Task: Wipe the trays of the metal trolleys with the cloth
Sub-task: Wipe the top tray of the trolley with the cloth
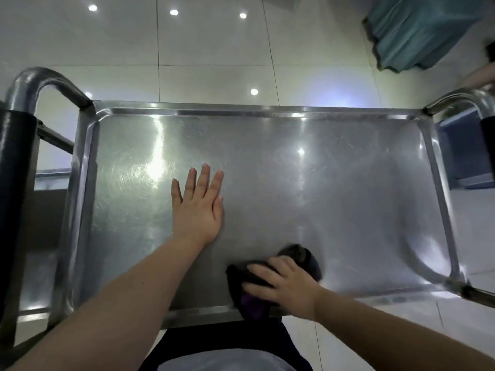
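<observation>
The top tray (334, 183) of a stainless steel trolley fills the view, scratched and shiny. My left hand (199, 207) lies flat on the tray's middle-left, fingers straight and together. My right hand (284, 283) presses a dark cloth (302, 257) with a purple patch against the tray close to its near rim, fingers spread over the cloth. The cloth is blurred and partly hangs over the near rim.
A curved metal handle with a black grip (18, 145) stands at the trolley's left end, another handle (471, 103) at the right end. A teal draped object (417, 30) sits on the glossy tiled floor (214, 36) at the far right. A lower shelf (51, 178) shows at left.
</observation>
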A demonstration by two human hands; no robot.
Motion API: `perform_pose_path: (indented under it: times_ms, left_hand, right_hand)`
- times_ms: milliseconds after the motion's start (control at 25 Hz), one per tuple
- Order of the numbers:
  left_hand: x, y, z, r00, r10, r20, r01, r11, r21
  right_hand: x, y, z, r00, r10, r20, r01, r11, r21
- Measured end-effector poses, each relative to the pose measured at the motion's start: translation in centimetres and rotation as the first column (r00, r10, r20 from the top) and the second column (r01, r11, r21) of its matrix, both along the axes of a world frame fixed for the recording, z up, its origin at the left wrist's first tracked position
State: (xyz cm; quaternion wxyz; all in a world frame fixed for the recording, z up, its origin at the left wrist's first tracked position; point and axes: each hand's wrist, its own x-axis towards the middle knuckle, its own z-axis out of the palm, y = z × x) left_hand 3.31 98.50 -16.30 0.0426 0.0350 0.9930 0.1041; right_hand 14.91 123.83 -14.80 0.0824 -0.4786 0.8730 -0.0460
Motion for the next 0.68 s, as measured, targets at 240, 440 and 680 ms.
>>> perform_pose_path:
  times_ms: [240, 440, 680]
  left_hand:
    - [0.0, -0.2, 0.1, 1.000, -0.027, -0.012, 0.027, 1.000, -0.008]
    - [-0.3, 0.1, 1.5, 0.998, -0.017, 0.058, 0.020, 0.999, -0.049]
    - [-4.0, 8.2, 3.0, 0.995, 0.011, 0.094, -0.021, 0.994, 0.109]
  right_hand:
    - [-16.1, -2.2, 0.3, 0.859, -0.508, -0.056, 0.496, 0.855, -0.151]
    - [-27.5, -5.0, 0.9, 0.520, -0.854, -0.017, 0.852, 0.520, -0.060]
    - [-27.6, -1.7, 1.0, 0.557, -0.830, -0.028, 0.828, 0.557, -0.059]
